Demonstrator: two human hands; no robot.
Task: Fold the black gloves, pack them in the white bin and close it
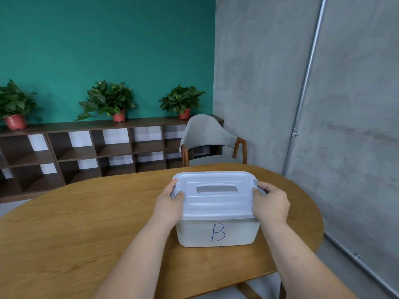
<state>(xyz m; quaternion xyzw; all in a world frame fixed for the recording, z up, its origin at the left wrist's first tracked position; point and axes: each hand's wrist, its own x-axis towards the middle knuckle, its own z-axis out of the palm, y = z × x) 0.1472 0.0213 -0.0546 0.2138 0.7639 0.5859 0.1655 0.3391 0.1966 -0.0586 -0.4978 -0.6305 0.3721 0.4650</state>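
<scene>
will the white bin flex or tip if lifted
Probably stiff: the bin keeps a boxy moulded-plastic shape. Likely light, its walls look thin. Tipping seems unlikely: it sits flat, left hand and right hand gripping opposite ends.

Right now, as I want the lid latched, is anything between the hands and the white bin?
Nothing visible. The left hand and right hand grip the white bin at its two ends, over the grey latches, with the lid seated on top. The gloves are not in view.
</scene>
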